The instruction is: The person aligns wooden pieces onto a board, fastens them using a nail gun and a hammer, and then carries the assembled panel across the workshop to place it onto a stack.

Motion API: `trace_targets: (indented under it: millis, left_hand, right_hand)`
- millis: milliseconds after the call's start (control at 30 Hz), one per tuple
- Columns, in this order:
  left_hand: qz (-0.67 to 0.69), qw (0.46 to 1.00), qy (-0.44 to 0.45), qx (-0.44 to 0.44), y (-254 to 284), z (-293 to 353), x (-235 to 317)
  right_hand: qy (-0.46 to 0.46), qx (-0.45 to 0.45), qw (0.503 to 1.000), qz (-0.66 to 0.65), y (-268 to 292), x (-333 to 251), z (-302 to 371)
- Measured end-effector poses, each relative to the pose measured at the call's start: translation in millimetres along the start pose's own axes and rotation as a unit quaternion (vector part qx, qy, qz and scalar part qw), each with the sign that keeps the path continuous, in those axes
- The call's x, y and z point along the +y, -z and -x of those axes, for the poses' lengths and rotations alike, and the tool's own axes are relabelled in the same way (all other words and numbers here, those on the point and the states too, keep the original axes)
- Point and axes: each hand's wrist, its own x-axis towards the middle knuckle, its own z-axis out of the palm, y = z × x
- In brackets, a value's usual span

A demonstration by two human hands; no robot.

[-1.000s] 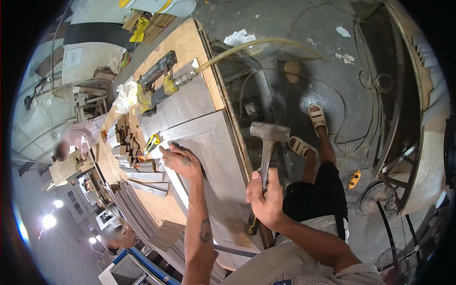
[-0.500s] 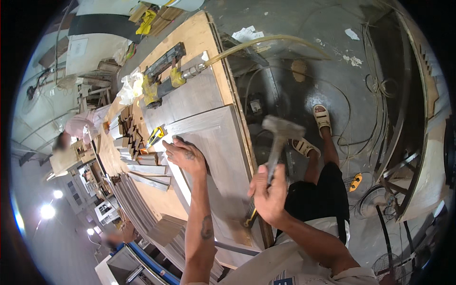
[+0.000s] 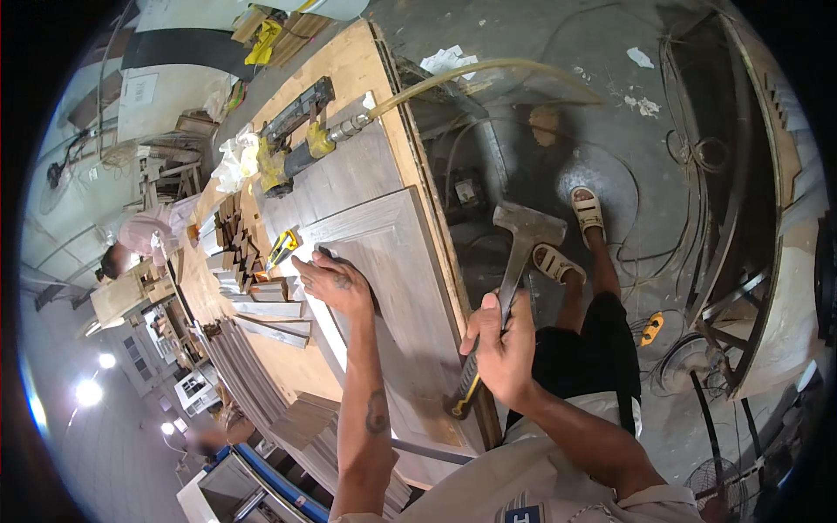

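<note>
My right hand (image 3: 504, 349) is closed round the shaft of a hammer (image 3: 528, 228), its steel head raised beyond the workbench edge. The black and yellow grip of the hammer slants down below my fist. Over the far left edge of a grey wood-grain panel door (image 3: 397, 288), my left hand (image 3: 342, 283) bends its fingers together near the corner. A dark bit shows by its fingertips, too small to name. Beside those fingers lies a yellow utility knife (image 3: 282, 248). The panel rests on a plywood-topped workbench (image 3: 353, 61).
A yellow and black nail gun (image 3: 296, 161) with an air hose (image 3: 488, 66) lies at the bench's far end. Wood offcuts (image 3: 231, 240) and long grey mouldings (image 3: 261, 370) sit on the left. Cables (image 3: 689, 200) and a power strip (image 3: 651, 329) lie on the floor.
The hammer and my right hand have shifted slightly right, and the hammer's grip end now shows below my fist. My left hand stays by the panel edge.
</note>
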Motion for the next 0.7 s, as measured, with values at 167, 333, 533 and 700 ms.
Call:
trace_targets:
  millis: [167,333,533,700]
  left_hand:
    - [0.077,0.989,-0.124,-0.001,26,33,53]
    - [0.126,0.981,-0.097,-0.113,54,74,112]
    - [0.095,0.982,-0.128,-0.105,51,52,119]
    - [0.063,0.99,-0.088,-0.09,54,42,119]
  right_hand:
    - [-0.059,0.009,0.994,0.093,41,-26,10]
    - [-0.035,0.09,0.983,0.157,105,-46,28]
    - [0.031,0.143,0.976,0.164,140,-86,32]
    - [0.044,0.146,0.968,0.197,133,-126,21]
